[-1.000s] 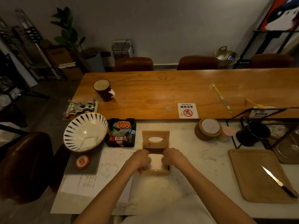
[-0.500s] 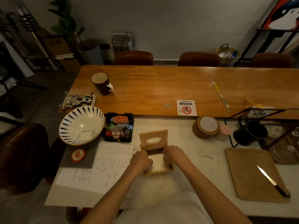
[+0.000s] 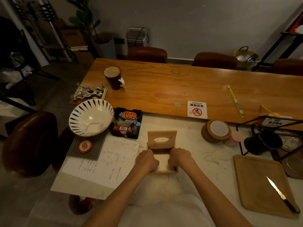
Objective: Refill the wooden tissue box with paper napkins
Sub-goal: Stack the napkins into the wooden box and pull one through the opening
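The wooden tissue box (image 3: 164, 171) sits on the marble counter in front of me, its lid (image 3: 161, 139) with an oval slot swung up and back. White paper napkins (image 3: 163, 162) lie inside the box. My left hand (image 3: 146, 160) rests at the box's left side and my right hand (image 3: 179, 157) at its right side, fingers curled down onto the napkins' edges. Whether the fingers grip the stack or only press on it is hidden.
A sheet of handwritten paper (image 3: 100, 166) lies left of the box. Behind it are a blue-striped bowl (image 3: 91, 117) and a black tray of small items (image 3: 126, 122). To the right are stacked coasters (image 3: 216, 131), a black pitcher (image 3: 262, 143) and a wooden board (image 3: 260, 184) with a knife (image 3: 282, 194).
Both hands stay at the box's two sides over the napkins. The view has shifted slightly; the box and lid keep their place.
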